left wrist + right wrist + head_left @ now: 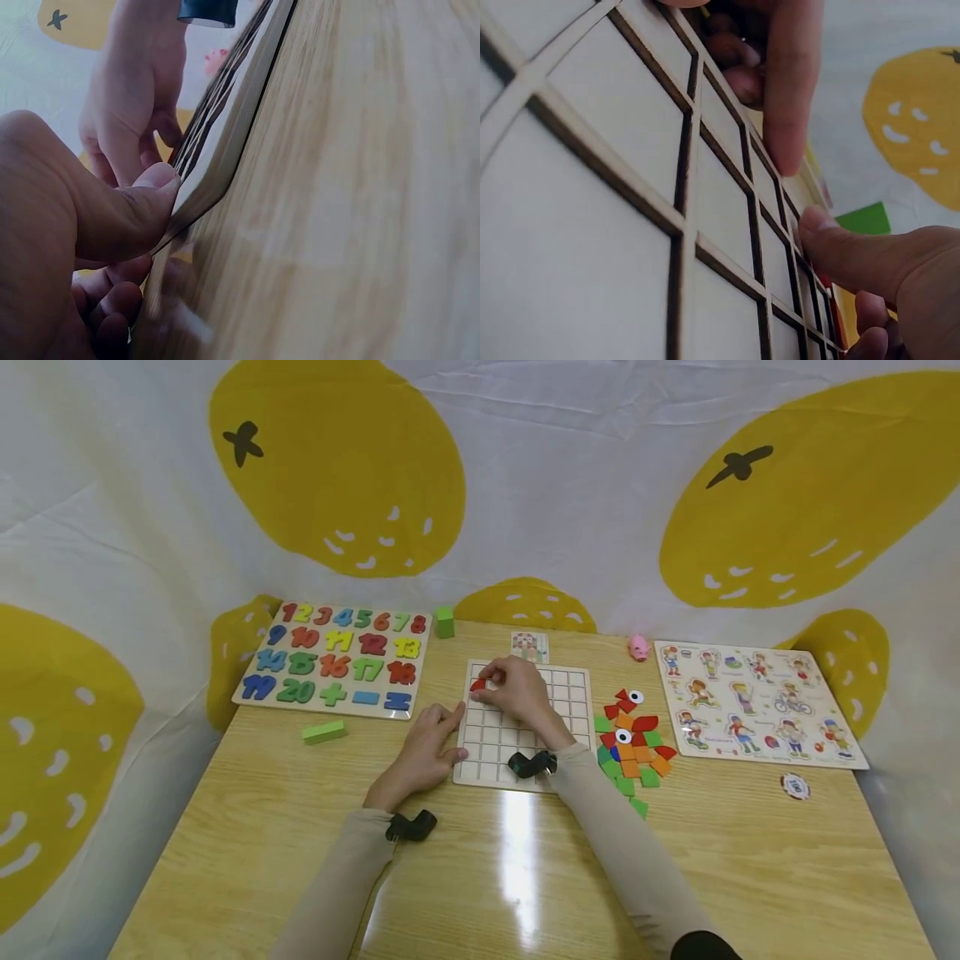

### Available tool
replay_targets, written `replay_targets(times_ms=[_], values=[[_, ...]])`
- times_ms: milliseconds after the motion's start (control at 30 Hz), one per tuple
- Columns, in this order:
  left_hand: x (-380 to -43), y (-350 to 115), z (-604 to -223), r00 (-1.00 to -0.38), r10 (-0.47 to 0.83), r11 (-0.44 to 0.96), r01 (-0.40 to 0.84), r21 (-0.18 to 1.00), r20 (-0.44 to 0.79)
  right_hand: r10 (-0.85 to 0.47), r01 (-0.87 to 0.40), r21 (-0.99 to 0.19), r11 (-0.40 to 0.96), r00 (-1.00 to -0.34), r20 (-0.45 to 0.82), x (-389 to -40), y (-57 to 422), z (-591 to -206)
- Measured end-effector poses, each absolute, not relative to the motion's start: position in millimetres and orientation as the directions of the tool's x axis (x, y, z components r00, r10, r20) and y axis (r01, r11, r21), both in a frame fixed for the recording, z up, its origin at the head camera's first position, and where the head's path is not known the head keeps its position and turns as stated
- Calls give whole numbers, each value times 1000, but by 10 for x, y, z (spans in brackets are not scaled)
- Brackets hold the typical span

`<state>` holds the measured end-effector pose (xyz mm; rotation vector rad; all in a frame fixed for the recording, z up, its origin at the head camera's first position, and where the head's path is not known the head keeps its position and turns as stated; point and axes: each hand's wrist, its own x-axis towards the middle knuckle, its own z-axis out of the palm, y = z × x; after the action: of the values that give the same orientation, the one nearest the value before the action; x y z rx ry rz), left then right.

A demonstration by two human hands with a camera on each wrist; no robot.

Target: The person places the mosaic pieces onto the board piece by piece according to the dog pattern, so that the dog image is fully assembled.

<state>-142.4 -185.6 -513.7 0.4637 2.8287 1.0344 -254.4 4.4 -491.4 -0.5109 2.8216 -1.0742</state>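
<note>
In the head view, my right hand (517,693) pinches a small red puzzle piece (477,685) over the upper left of a wooden grid board (487,768). My left hand (423,747) rests at the board's left edge, thumb and index finger spread apart and touching it. The left wrist view shows the left thumb (146,206) pressing the board's corner, the other fingers bent beside it. In the right wrist view the left index finger (787,112) lies straight along the edge, near the right hand (922,277). Several board cells lie hidden beneath the right hand.
Loose coloured pieces (630,752) lie right of the board, and a picture card (529,647) behind it. A number puzzle (337,664) and green blocks (324,732) are leftward. To the right are a picture puzzle (757,706), a pink pig figure (638,647) and a chip (795,786).
</note>
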Motion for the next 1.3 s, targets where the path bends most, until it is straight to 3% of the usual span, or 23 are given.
replay_targets(times_ms=[400,600,767,900,1100,1300], values=[[-1439,-1801,-5092,-949,316,739,246,627,-1,-345,-305,-681,666,-935,82,-2527,173,-4835],[-1396,-1813,-5104,-957,290,753,207,624,-33,-334,-312,-742,593,-934,126,-2490,633,-4699],[-1369,-1857,-5101,-961,274,745,196,638,-24,-352,-261,-718,645,-936,24,-2388,1287,-4638],[-1366,-1893,-5099,-963,270,737,211,642,6,-344,-230,-634,739,-937,-61,-2265,1643,-4647],[-1376,-1905,-5123,-961,276,724,224,653,23,-335,-229,-520,823,-935,-117,-2165,1810,-4696],[-1392,-1835,-5114,-954,299,716,245,654,30,-300,-196,-569,799,-949,-95,-2122,1878,-4643]])
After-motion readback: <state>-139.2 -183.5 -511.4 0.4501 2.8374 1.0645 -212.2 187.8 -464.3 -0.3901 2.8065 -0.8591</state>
